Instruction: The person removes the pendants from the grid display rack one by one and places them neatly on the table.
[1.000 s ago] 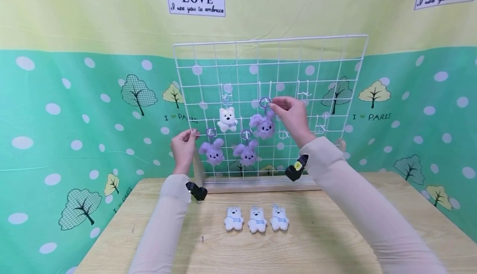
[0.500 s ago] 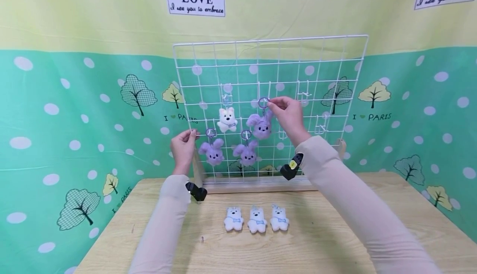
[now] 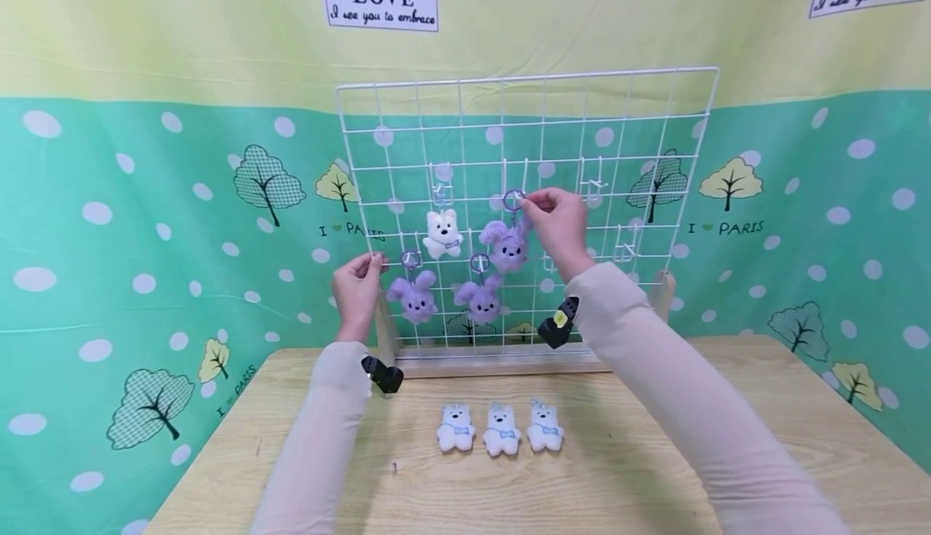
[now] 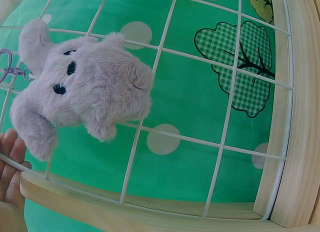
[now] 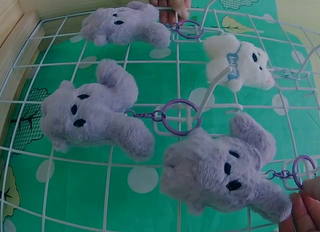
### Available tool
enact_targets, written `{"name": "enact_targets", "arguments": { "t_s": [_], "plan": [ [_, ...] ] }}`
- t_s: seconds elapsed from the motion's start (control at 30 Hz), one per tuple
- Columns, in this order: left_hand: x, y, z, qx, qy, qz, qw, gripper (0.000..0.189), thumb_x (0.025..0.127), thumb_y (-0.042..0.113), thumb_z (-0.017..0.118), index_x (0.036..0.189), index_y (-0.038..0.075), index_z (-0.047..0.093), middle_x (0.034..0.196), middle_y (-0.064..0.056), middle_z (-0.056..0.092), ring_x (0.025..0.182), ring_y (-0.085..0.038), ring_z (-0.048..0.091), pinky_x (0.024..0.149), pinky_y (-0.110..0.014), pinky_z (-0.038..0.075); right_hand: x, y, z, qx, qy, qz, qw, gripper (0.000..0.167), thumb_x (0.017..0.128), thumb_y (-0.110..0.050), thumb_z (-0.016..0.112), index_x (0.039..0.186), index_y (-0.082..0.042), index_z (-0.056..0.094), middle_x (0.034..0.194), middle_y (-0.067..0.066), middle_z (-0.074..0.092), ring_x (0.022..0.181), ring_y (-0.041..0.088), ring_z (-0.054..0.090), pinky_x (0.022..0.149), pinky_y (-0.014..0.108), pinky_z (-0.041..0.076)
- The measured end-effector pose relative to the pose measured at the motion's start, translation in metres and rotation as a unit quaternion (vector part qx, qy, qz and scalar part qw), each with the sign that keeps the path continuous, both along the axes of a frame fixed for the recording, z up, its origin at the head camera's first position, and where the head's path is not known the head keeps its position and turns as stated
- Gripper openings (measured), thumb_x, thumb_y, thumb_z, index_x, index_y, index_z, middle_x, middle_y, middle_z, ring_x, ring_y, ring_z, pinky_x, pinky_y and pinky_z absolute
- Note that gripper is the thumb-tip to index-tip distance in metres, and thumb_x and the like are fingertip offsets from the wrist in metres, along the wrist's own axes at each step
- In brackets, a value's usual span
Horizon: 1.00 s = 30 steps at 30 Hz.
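A white wire grid (image 3: 582, 127) stands upright in a wooden base at the table's back. My right hand (image 3: 527, 203) pinches the purple key ring (image 3: 514, 199) of a purple plush bunny (image 3: 505, 247) against the grid's middle. The right wrist view shows that bunny (image 5: 220, 174), its ring (image 5: 303, 170) and my fingertips (image 5: 306, 212) at the lower right. My left hand (image 3: 369, 265) grips the grid's left edge; its fingers (image 4: 11, 157) lie beside a hung bunny (image 4: 80, 87). Two more purple bunnies (image 3: 413, 295) (image 3: 480, 298) and a white bear (image 3: 442, 233) hang on hooks.
Three white plush bears (image 3: 456, 427) (image 3: 501, 430) (image 3: 545, 426) lie in a row on the wooden table (image 3: 655, 454) in front of the grid's base. Bare hooks (image 3: 595, 185) stick out of the grid's right half. A green patterned backdrop surrounds the table.
My right hand has shifted slightly left with the bunny and its ring, staying at the grid. The left hand has kept its hold on the grid's edge.
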State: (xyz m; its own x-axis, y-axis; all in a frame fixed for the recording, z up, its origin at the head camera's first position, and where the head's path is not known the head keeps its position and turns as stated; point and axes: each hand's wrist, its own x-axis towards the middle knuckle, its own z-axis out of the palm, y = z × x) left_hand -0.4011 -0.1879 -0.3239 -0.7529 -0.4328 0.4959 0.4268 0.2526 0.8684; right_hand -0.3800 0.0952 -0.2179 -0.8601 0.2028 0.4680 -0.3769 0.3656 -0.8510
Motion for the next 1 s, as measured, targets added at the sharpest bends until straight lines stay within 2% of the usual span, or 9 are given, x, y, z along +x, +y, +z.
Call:
{"name": "enact_targets", "arguments": {
  "t_s": [0.13,0.37,0.7,1.0],
  "plan": [
    [0.0004,-0.0001,0.0001,0.004,0.003,-0.002,1.0,0.024,0.092,0.023,0.063,0.104,0.003,0.07,0.099,-0.017,0.071,0.078,-0.006,0.067,0.062,-0.012,0.051,-0.0004,-0.0015,-0.0006,-0.007,0.0,0.0,1.0,0.018,0.09,-0.018,0.066,0.102,-0.005,0.068,0.095,0.009,0.066,0.083,0.016,0.059,0.069,0.023,0.051],
    [0.0019,0.0008,0.0013,0.002,0.002,-0.002,1.0,0.024,0.091,0.023,0.063,0.103,0.004,0.07,0.098,-0.016,0.071,0.079,-0.008,0.067,0.065,-0.012,0.051,0.0004,-0.0007,-0.0029,-0.021,-0.003,0.028,0.9994,0.018,0.091,-0.018,0.064,0.102,-0.005,0.066,0.096,0.008,0.064,0.085,0.015,0.057,0.072,0.023,0.05],
    [0.0018,0.0,0.0004,-0.003,0.006,0.002,1.0,0.024,0.092,0.022,0.063,0.103,0.003,0.07,0.097,-0.017,0.071,0.078,-0.008,0.067,0.069,-0.012,0.052,-0.0024,0.0019,-0.0069,-0.029,0.03,0.062,0.9972,0.019,0.093,-0.017,0.061,0.101,0.0,0.062,0.094,0.007,0.063,0.083,0.012,0.055,0.07,0.019,0.048],
    [0.0011,0.0007,0.0011,0.004,0.009,-0.003,0.9999,0.022,0.092,0.019,0.063,0.102,0.001,0.07,0.097,-0.018,0.071,0.078,-0.009,0.067,0.07,-0.013,0.052,-0.0015,0.0034,-0.005,-0.038,0.047,0.073,0.9955,0.018,0.094,-0.016,0.059,0.102,0.001,0.06,0.091,0.005,0.06,0.079,0.01,0.052,0.066,0.017,0.046]
  ]
}}
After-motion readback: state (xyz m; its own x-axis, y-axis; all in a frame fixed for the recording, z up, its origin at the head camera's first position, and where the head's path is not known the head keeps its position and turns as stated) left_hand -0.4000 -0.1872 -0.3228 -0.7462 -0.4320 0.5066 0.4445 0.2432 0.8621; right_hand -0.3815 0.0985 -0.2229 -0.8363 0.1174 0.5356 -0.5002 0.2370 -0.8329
